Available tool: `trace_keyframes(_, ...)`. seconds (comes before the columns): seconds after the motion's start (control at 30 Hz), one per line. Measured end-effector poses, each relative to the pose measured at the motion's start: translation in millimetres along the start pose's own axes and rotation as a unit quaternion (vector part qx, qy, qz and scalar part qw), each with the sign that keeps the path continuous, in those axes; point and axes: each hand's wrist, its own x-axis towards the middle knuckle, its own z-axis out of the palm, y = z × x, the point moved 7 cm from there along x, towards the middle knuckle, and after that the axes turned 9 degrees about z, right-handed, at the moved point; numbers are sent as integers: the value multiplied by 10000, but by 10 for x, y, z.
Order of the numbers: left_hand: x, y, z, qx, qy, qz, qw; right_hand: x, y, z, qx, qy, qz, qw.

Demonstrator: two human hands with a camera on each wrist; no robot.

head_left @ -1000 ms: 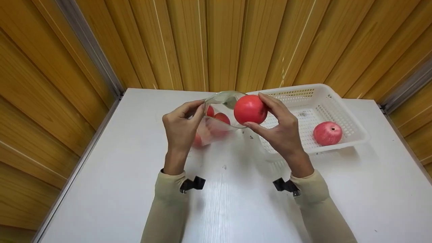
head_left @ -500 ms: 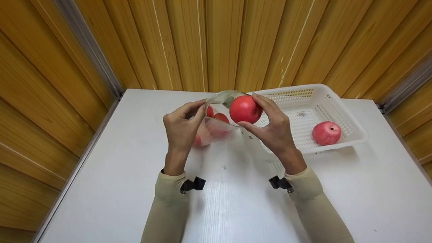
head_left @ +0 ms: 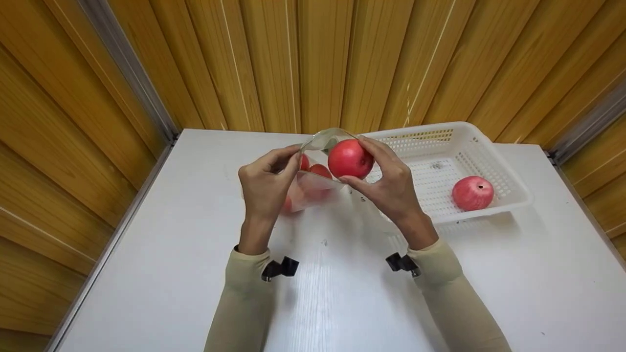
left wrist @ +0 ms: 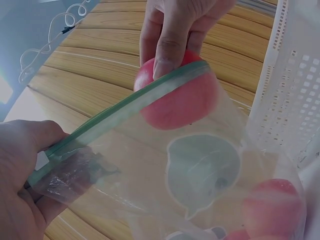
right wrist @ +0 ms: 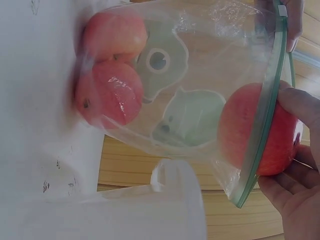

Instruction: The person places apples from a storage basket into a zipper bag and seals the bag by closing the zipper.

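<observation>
My left hand (head_left: pixel 266 188) pinches one end of the mouth of a clear zip bag (right wrist: pixel 205 60), which has a green seal strip (left wrist: pixel 120 102) and pale green printed shapes. In the bag's mouth, a red apple (head_left: pixel 349 159) sits partly inside; my right hand (head_left: pixel 393 186) grips it between thumb and fingers. The right wrist view shows the green strip crossing this apple, with its stem side still outside. Deeper in the bag, one apple (right wrist: pixel 117 35) lies against another apple (right wrist: pixel 110 95), seen through the plastic near the table.
To the right stands a white perforated plastic basket (head_left: pixel 511 171) with a single pinkish apple (head_left: pixel 473 193) in it. The white table (head_left: pixel 171 244) carries a few small dark specks. Yellow wood-look panels (head_left: pixel 323 63) rise behind and at the sides.
My right hand has moved left with the apple, carrying it further into the bag's mouth. My left hand has stayed almost in place on the bag's edge.
</observation>
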Motion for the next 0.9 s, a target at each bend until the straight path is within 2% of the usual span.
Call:
trace_keyframes(0.7, -6, 9, 27, -42, -82, 0, 10000, 104, 72, 237, 127, -360, 248, 9990)
trace_keyframes(0.9, -14, 29, 13, -38, 134, 157, 9998, 102, 109, 331, 122, -726, 341, 9967)
